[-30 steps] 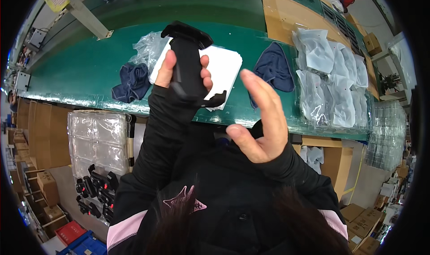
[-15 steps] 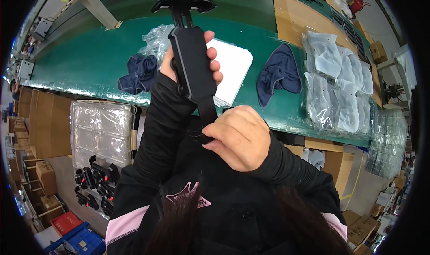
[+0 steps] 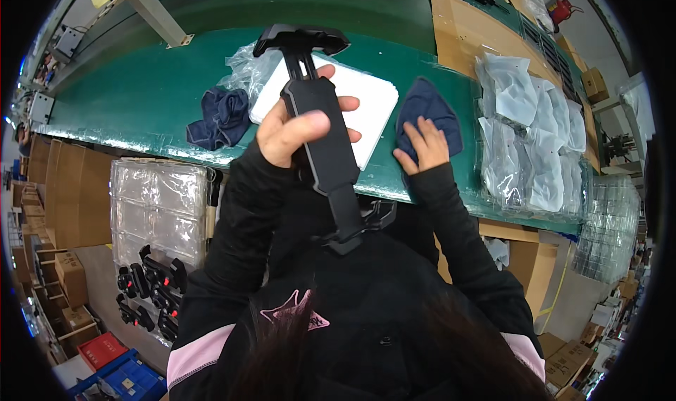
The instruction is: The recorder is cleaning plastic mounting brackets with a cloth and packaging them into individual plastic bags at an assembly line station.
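Note:
A long black device holder (image 3: 328,147), with a wide clamp jaw at its far end and hooked arms at its near end, is in my left hand (image 3: 282,135). My left thumb lies across its front and the fingers show along its right side. My right hand (image 3: 427,149) rests with fingers apart on a dark blue cloth (image 3: 427,105) on the bench, right of a stack of white sheets (image 3: 373,95). Whether the fingertips pinch any fabric is hard to see.
Left on the green bench (image 3: 141,105) lie a second crumpled blue cloth (image 3: 220,119) and clear plastic wrap (image 3: 246,70). Several bagged pale items (image 3: 510,133) fill a tray at the right. A metal post (image 3: 151,14) stands at the far left. Black holders (image 3: 155,281) hang or lie below left.
My right hand has left the holder's near end and moved right onto the blue cloth. The holder has shifted nearer and slightly right, and my left thumb now crosses its front.

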Tool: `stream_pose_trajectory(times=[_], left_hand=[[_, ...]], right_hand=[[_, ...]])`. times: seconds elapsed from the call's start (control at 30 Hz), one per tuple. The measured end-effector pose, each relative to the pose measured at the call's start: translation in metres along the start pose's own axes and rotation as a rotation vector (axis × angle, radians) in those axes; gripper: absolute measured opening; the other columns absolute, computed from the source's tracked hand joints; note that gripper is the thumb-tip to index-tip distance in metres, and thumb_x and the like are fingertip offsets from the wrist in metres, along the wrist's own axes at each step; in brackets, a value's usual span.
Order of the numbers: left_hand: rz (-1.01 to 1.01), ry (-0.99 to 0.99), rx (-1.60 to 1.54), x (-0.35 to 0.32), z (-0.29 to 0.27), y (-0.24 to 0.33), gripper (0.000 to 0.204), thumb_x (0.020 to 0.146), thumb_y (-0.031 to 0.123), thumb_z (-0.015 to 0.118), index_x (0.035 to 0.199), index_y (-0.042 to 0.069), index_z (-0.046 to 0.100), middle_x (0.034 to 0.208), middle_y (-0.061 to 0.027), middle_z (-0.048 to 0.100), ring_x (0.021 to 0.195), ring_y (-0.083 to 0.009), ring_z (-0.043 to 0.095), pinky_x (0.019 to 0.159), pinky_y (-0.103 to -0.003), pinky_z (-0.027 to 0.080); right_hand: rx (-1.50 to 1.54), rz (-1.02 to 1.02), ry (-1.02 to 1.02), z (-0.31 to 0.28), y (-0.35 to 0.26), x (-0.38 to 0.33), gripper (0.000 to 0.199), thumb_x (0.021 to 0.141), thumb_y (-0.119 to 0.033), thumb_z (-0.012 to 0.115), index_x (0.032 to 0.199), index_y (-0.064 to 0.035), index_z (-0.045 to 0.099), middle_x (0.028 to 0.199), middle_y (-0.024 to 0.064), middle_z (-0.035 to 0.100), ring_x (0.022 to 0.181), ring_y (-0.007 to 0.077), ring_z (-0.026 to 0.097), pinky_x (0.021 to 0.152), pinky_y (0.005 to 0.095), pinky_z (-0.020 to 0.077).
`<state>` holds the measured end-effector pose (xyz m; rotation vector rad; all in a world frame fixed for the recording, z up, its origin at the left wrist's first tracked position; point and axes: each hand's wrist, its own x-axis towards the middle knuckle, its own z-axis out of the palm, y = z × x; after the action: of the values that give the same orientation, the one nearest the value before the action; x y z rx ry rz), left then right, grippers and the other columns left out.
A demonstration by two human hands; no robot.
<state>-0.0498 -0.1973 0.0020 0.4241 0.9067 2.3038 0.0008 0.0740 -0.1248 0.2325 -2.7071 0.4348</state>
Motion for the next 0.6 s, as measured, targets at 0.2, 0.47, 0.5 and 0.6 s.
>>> stream_pose_trajectory(times=[0.2,0.47,0.5,0.6], left_hand=[[0.303,0.270,1.003,0.003,0.049,0.004,0.029,0.081,0.010,0.065,0.107,0.000,0.057,0.093,-0.0111,0.065,0.083,-0.0171,0.062,0.076,-0.027,0.048],[0.453,0.126,1.450,0.001,0.053,-0.038,0.040,0.071,0.009,0.060,0.111,0.004,0.054,0.098,-0.0154,0.060,0.089,-0.0320,0.059,0.073,-0.034,0.048],[0.503,0.125,1.393,0.004,0.050,-0.045,0.041,0.072,0.012,0.060,0.112,0.005,0.054,0.098,-0.0157,0.060,0.089,-0.0323,0.059,0.073,-0.034,0.048],[0.513,0.045,1.439,-0.002,0.056,-0.041,0.030,0.082,0.017,0.058,0.109,0.004,0.056,0.101,-0.0096,0.061,0.090,-0.0235,0.061,0.076,-0.030,0.049]], right_hand=[[0.544,0.355,0.059,-0.031,0.005,-0.009,0.033,0.082,-0.022,0.066,0.107,-0.0016,0.059,0.095,0.0098,0.064,0.086,0.0217,0.060,0.079,0.0294,0.0450],[0.619,-0.393,0.304,-0.165,-0.119,0.049,0.044,0.072,-0.031,0.070,0.102,-0.0007,0.060,0.099,0.0141,0.060,0.087,0.0253,0.060,0.082,0.0375,0.0454],[0.518,-0.491,0.232,-0.165,-0.127,0.052,0.043,0.070,-0.031,0.070,0.100,-0.0005,0.061,0.101,0.0158,0.060,0.087,0.0271,0.061,0.084,0.0398,0.0449],[0.592,-0.547,0.203,-0.149,-0.124,0.059,0.033,0.069,-0.020,0.067,0.096,-0.0018,0.064,0.102,0.0183,0.061,0.090,0.0305,0.062,0.085,0.0400,0.0455]])
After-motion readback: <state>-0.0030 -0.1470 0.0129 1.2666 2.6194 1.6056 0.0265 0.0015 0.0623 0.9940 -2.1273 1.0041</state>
